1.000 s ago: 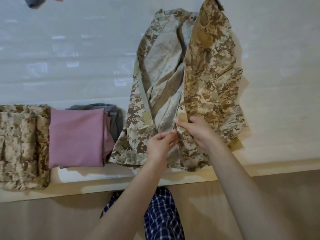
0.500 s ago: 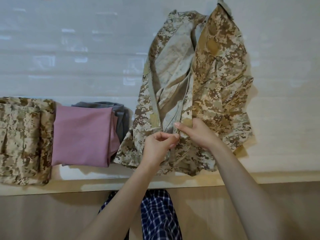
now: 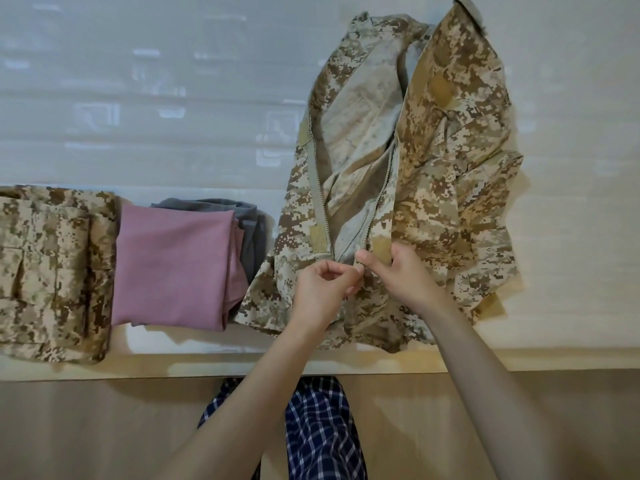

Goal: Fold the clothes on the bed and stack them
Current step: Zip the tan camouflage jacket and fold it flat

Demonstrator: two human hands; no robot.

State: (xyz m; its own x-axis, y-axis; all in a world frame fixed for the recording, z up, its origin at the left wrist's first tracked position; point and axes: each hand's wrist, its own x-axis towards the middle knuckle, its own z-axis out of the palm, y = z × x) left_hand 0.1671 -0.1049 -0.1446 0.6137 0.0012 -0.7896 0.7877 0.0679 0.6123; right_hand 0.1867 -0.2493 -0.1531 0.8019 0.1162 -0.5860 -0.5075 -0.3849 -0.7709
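A tan camouflage jacket [image 3: 450, 161] lies spread on the pale bed [image 3: 173, 98], its front open along the zipper and the lining showing. My left hand [image 3: 322, 289] and my right hand [image 3: 405, 275] meet at the lower end of the zipper, both pinching the jacket there. To the left lies a folded pink garment [image 3: 173, 265] on top of a folded grey garment [image 3: 242, 213]. A folded camouflage garment [image 3: 52, 271] lies at the far left.
The bed's wooden front edge [image 3: 519, 360] runs across the frame, with wood-toned floor [image 3: 86, 427] below it. My blue plaid trousers [image 3: 318, 431] show beneath my arms.
Both hands have stayed at the zipper's lower end, working it. The view has drifted slightly, so the jacket and folded piles sit a little further right and lower.
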